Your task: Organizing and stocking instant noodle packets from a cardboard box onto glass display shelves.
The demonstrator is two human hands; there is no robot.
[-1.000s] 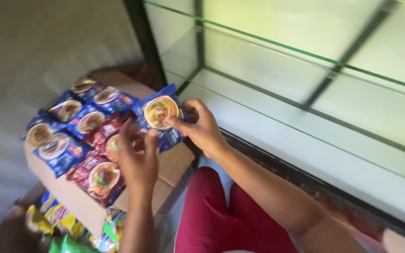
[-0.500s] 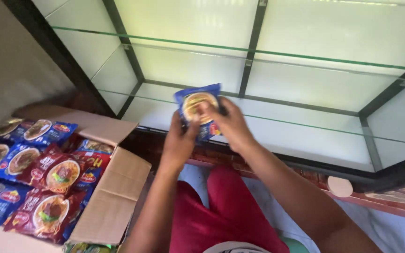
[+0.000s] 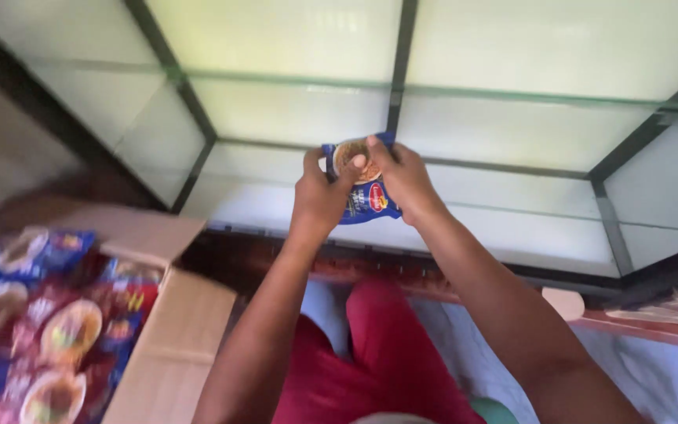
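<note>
Blue and glossy, a small packet (image 3: 364, 185) with a picture of a bowl of noodles on it is held up in front of a glass display cabinet (image 3: 512, 133), about level with its lower glass shelf (image 3: 504, 228). Both hands carry it. The left hand (image 3: 319, 196) grips the left edge, thumb laid over the printed face and fingers (image 3: 313, 161) curled behind, clamped on the packet. The right hand (image 3: 403, 177) pinches the top right corner in the same way, its fingers shut on the wrapper. Held at two edges like this, the limp packet stays flat and upright with its picture side facing the person, rather than folding over.

The cabinet has a dark metal frame (image 3: 402, 71) and pale frosted panels; the shelves in view carry nothing that can be made out. The forearms stretch forward over a knee in red cloth (image 3: 390, 353), so the person appears to sit or crouch close to the cabinet's reddish lower rail (image 3: 370, 267).

At the lower left stands an open cardboard box (image 3: 170, 345), flaps folded outward, just beside the left arm. It is filled with more packets (image 3: 56, 330) in blue and red, lying face up in overlapping rows, blurred here. The box sits within easy reach of the left arm, well apart from the held packet.
</note>
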